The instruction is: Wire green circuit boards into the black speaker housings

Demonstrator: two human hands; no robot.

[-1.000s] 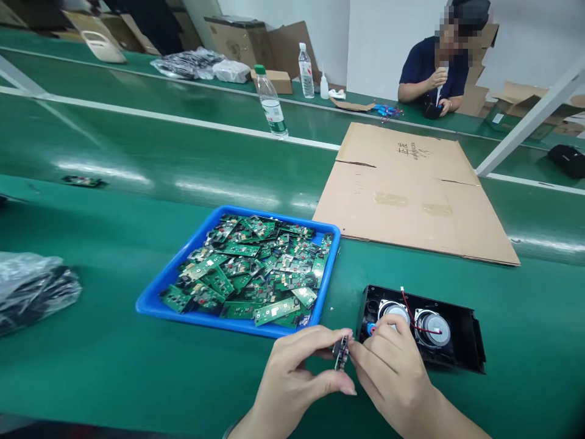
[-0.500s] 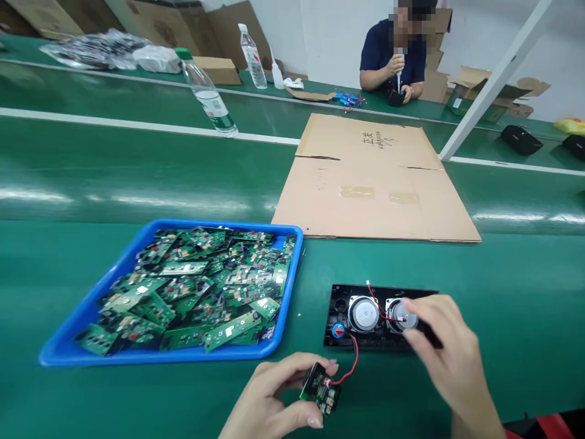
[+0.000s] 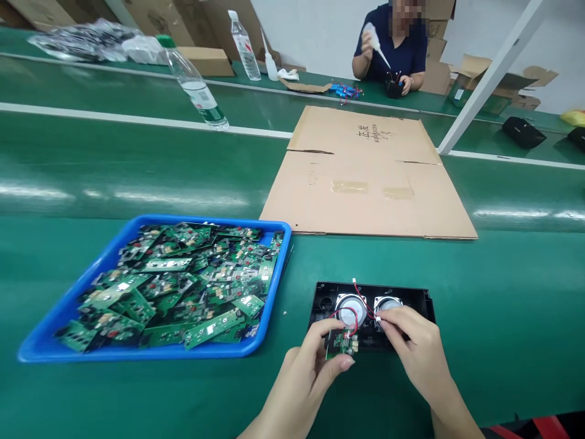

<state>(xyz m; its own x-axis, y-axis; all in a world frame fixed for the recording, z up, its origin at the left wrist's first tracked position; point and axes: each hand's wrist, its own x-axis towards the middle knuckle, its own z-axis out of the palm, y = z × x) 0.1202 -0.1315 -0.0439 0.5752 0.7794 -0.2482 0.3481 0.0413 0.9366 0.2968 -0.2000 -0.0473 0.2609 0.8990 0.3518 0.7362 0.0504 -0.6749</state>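
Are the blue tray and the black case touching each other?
Apart: the head view shows a strip of green table between the right side of the blue tray and the black case.

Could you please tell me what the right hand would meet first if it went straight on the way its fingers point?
The right hand would probably meet the left speaker in the black casing first, though the hand's height above it is hard to judge.

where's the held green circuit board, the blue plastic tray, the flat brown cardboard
Held green circuit board (image 3: pixel 340 345): head view, component side
Blue plastic tray (image 3: pixel 150 354): head view, near rim
Flat brown cardboard (image 3: pixel 370 167): head view, middle
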